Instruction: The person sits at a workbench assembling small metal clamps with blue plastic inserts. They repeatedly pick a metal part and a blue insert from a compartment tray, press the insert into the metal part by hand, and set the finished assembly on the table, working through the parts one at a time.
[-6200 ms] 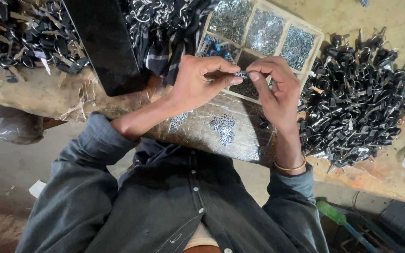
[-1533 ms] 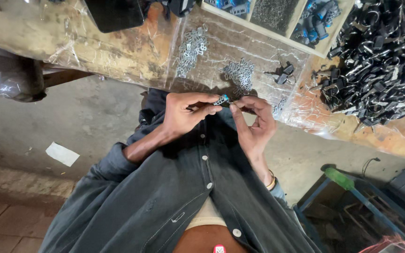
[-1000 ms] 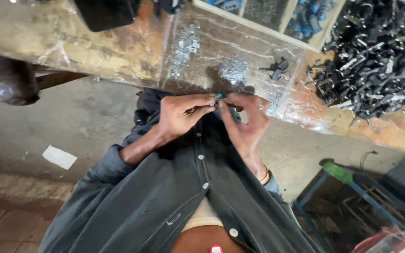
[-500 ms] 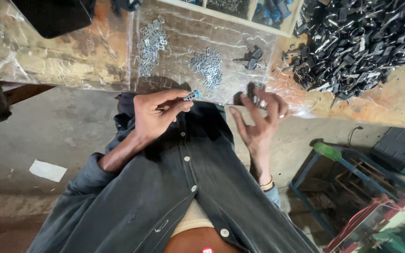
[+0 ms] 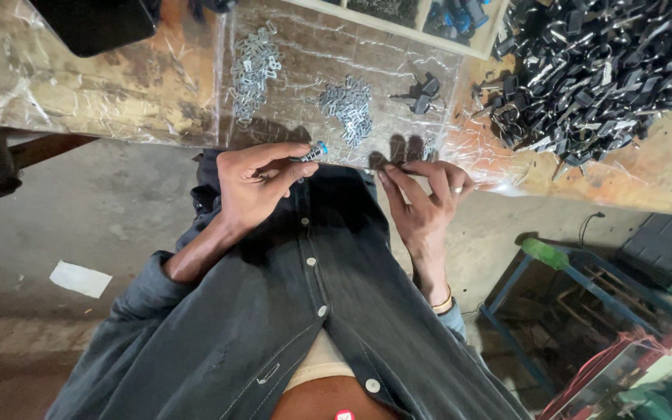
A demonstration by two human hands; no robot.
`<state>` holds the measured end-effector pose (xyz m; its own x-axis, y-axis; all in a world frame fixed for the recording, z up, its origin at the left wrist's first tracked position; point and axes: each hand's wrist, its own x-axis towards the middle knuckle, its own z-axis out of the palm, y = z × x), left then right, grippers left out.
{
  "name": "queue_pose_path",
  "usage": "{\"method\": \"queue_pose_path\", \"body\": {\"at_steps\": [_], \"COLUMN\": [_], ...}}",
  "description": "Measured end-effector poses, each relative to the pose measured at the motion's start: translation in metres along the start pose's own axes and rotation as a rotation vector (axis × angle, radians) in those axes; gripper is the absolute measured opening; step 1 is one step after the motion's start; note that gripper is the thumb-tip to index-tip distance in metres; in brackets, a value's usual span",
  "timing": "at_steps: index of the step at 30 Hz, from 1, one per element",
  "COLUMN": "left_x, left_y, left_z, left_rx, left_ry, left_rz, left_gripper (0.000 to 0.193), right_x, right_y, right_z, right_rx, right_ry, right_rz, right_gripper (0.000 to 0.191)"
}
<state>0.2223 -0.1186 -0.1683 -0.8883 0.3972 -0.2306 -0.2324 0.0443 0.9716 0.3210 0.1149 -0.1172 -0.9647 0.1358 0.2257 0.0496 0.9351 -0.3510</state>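
Holding: left hand (image 5: 254, 187) pinches a small metal piece with a blue tip (image 5: 314, 151) between thumb and fingers.
Right hand (image 5: 423, 198): fingers loosely spread, fingertips at the table edge (image 5: 196, 138).
Nearby: silver clip pile (image 5: 347, 107).

— What was I holding?
— I saw a small metal clip with a blue tip (image 5: 314, 151), pinched level at the bench edge.
— And nearby?
— A pile of silvery clips (image 5: 348, 107) lay just beyond it.
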Motion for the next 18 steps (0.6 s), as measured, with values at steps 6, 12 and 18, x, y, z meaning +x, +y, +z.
{"method": "queue_pose_path", "body": {"at_steps": [6,12,18], "left_x": [-0.001,0.001,0.005], "left_y": [-0.001,-0.003,-0.004], "left_z": [-0.003,-0.003,-0.008], "left_rx": [-0.020,-0.098,0.127], "left_ry": [0.013,-0.005,0.029], "left_rz": [-0.027,0.029,0.082], "left_gripper": [0.023,0.021,0.023], "right_x": [0.010,0.034,0.044], "right_y": [-0.012,-0.047,-0.066], "right_z": [-0.002,0.019,0.030], "right_rx": [0.332,0.515,0.542], "right_ry": [-0.071,-0.068,-0.044], "right_rz": [0.094,0.127,0.119], "right_gripper": [0.019,0.017,0.025]}}
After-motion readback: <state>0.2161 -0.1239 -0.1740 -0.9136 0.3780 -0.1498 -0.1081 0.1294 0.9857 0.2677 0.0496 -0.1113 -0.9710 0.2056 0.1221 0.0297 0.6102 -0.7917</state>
